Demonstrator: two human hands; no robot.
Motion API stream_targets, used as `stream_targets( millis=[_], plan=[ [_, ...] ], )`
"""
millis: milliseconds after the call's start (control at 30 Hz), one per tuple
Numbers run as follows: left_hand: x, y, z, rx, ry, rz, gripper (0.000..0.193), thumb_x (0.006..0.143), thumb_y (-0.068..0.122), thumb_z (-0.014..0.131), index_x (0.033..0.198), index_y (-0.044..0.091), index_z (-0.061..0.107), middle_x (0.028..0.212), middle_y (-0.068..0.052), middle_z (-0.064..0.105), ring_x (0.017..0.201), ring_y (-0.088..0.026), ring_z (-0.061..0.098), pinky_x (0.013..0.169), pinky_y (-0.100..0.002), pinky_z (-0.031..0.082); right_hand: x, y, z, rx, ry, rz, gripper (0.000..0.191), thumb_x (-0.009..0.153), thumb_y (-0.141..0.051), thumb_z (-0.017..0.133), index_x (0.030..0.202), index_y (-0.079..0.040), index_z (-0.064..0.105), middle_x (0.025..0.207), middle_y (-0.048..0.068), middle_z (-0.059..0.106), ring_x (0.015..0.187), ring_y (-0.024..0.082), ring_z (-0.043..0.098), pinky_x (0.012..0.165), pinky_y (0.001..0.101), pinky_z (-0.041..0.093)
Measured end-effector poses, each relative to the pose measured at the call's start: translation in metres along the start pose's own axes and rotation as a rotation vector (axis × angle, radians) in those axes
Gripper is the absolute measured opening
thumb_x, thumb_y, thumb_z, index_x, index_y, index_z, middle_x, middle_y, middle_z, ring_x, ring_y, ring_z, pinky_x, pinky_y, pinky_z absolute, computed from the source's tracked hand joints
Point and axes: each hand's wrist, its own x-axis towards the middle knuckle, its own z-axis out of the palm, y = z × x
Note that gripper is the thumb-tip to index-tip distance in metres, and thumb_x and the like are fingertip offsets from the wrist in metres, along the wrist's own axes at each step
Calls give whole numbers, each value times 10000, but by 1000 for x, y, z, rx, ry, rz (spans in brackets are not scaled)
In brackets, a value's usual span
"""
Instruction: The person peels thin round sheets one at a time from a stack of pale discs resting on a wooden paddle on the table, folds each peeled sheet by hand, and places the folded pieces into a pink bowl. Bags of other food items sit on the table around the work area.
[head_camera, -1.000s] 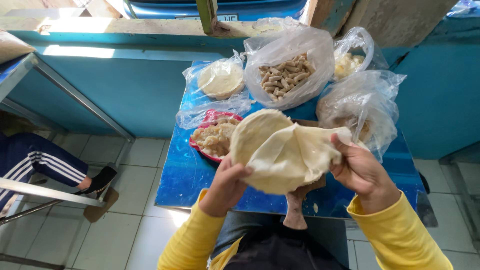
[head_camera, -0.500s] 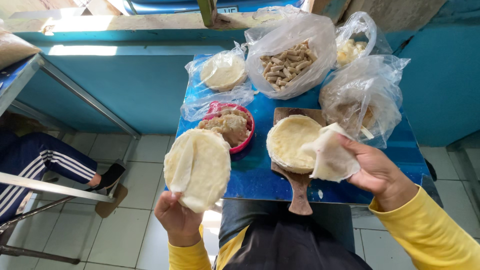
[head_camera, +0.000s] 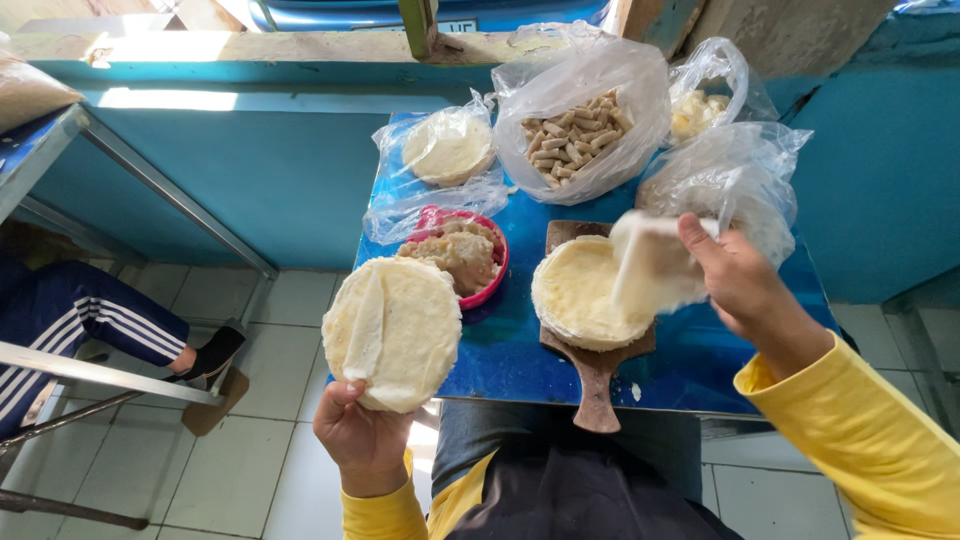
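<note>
A person in yellow sleeves stands at a small blue worktop. Since a moment ago the stack of pale round wrappers has been split: the left hand now holds one stack of wrappers out to the side over the tiled floor, its grip closed under the lower edge. The right hand pinches a single thin wrapper sheet, blurred with motion, lifting it off the other stack on the wooden board. A red bowl of filling sits between them, near bags of ingredients
</note>
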Motion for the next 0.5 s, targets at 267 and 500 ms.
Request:
stream_targets(
  millis=[267,500],
  plan=[
    [-2,-14,-9,-15,9,-109,749,858,23,476,1587,-38,315,1549,-253,460,1415,-423,461,1162,-615,366,-13,21,63,-1103,-104,-720,422,976,-313,592,1269,-17,658,1278,216,656,1223,384,603,981,440,499],
    [-3,-29,-6,112,17,-168,743,841,35,497,1560,-44,327,1514,-231,490,1391,-391,493,1168,-566,375,-23,29,71,-872,-120,-619,424,1028,-275,546,1364,-28,628,1392,217,613,1360,384,514,1102,431,415]
  ],
)
